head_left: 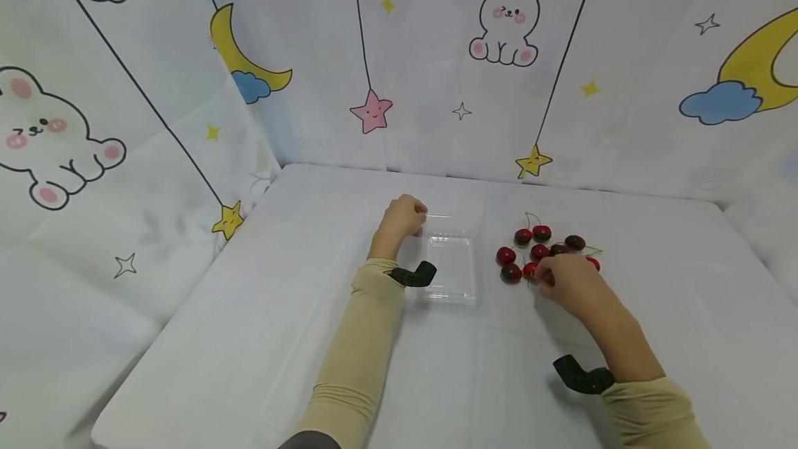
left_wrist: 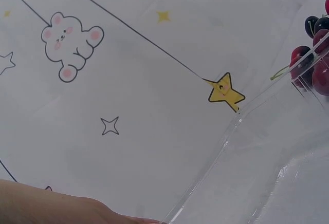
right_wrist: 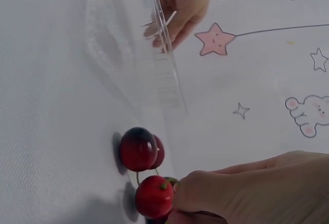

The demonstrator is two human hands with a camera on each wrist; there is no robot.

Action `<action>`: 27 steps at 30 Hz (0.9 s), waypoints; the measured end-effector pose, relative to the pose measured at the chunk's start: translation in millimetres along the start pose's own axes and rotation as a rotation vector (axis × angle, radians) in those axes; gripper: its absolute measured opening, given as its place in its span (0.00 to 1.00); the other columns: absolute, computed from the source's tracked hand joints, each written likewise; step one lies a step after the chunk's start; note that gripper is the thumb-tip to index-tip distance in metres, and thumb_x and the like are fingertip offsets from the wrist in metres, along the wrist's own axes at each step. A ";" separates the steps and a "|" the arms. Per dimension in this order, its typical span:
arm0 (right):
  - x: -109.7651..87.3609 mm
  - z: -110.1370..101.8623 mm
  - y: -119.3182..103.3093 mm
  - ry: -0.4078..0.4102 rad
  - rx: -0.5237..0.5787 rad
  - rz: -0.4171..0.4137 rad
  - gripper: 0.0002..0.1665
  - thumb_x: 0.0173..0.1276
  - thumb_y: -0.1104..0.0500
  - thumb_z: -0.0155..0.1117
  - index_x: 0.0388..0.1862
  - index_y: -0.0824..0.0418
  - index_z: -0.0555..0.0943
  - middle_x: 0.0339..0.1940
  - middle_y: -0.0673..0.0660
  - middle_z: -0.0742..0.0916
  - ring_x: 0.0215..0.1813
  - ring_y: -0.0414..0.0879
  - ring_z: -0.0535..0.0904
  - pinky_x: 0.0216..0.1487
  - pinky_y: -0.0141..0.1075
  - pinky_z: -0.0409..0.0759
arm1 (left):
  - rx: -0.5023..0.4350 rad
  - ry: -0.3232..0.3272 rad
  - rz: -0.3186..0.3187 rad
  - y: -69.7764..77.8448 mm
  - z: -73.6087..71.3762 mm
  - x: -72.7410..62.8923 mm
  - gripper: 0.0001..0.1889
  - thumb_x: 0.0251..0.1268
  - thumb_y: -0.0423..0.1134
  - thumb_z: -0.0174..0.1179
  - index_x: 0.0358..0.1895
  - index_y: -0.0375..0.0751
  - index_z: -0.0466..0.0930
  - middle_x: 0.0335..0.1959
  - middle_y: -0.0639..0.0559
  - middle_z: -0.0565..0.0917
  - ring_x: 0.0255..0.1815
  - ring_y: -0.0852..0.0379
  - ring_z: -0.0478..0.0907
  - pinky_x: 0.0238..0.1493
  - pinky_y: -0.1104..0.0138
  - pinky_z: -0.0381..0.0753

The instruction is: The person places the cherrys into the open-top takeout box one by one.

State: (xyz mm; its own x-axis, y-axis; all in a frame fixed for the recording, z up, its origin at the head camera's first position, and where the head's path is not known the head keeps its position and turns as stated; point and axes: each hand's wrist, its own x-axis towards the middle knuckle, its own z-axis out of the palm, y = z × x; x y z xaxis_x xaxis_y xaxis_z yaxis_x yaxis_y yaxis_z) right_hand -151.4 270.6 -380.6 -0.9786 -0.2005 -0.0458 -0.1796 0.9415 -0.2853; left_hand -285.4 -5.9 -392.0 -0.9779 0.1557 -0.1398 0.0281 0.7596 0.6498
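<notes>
On the white table stands a see-through plastic container [head_left: 450, 265], its rim showing at lower right in the left wrist view. My left hand [head_left: 404, 217] pinches the container's left rim between thumb and fingers, as the right wrist view shows from across it. To the right lies a loose group of dark red cherries [head_left: 539, 252], some with green stems. My right hand [head_left: 570, 286] is at the near edge of this group, thumb and finger pinching a bright red cherry [right_wrist: 154, 197]. Two more cherries [right_wrist: 139, 149] sit just beyond its fingertips. The palm hides part of the group.
A white cloth [head_left: 249, 338] covers the table. Behind and to the left hangs a pale curtain [head_left: 312, 40] printed with rabbits, moons and stars. Each wrist wears a black camera mount, such as the right one [head_left: 582, 376], sticking out close over the table.
</notes>
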 end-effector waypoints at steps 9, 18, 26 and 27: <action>1.8 -6.6 -2.0 0.112 -0.040 0.010 0.07 0.56 0.68 0.65 0.35 0.67 0.83 0.24 0.55 0.83 0.29 0.47 0.74 0.30 0.38 0.74 | 0.008 0.002 0.002 -1.6 -1.0 0.3 0.14 0.68 0.37 0.54 0.53 0.41 0.81 0.43 0.48 0.86 0.26 0.60 0.81 0.40 0.64 0.77; -6.6 -18.0 -8.6 0.176 0.027 0.051 0.07 0.58 0.67 0.62 0.36 0.67 0.82 0.27 0.58 0.86 0.29 0.48 0.78 0.27 0.37 0.74 | 0.015 0.005 0.010 -1.5 -1.7 0.4 0.14 0.68 0.37 0.54 0.53 0.41 0.81 0.42 0.48 0.86 0.25 0.61 0.81 0.41 0.64 0.78; -14.7 -24.4 -19.1 0.283 0.048 0.048 0.08 0.59 0.66 0.64 0.38 0.67 0.82 0.31 0.63 0.86 0.32 0.51 0.81 0.32 0.44 0.80 | 0.009 -0.002 0.003 -0.2 -2.2 0.2 0.14 0.69 0.37 0.54 0.53 0.40 0.80 0.40 0.48 0.86 0.23 0.62 0.80 0.40 0.66 0.77; -15.4 -24.5 -20.3 0.301 0.047 0.038 0.08 0.58 0.66 0.64 0.37 0.67 0.82 0.31 0.63 0.86 0.32 0.52 0.81 0.32 0.45 0.80 | 0.007 -0.004 0.005 0.2 -2.4 0.4 0.14 0.69 0.37 0.54 0.53 0.40 0.80 0.39 0.48 0.86 0.24 0.62 0.80 0.40 0.66 0.77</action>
State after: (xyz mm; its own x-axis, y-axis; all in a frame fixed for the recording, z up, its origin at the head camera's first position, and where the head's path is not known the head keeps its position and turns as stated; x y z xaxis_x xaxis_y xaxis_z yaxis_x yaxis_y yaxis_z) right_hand -135.1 261.3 -350.7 -0.9716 -0.0695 0.2263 -0.1443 0.9317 -0.3334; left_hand -286.4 -7.2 -390.2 -0.9769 0.1616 -0.1397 0.0340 0.7634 0.6451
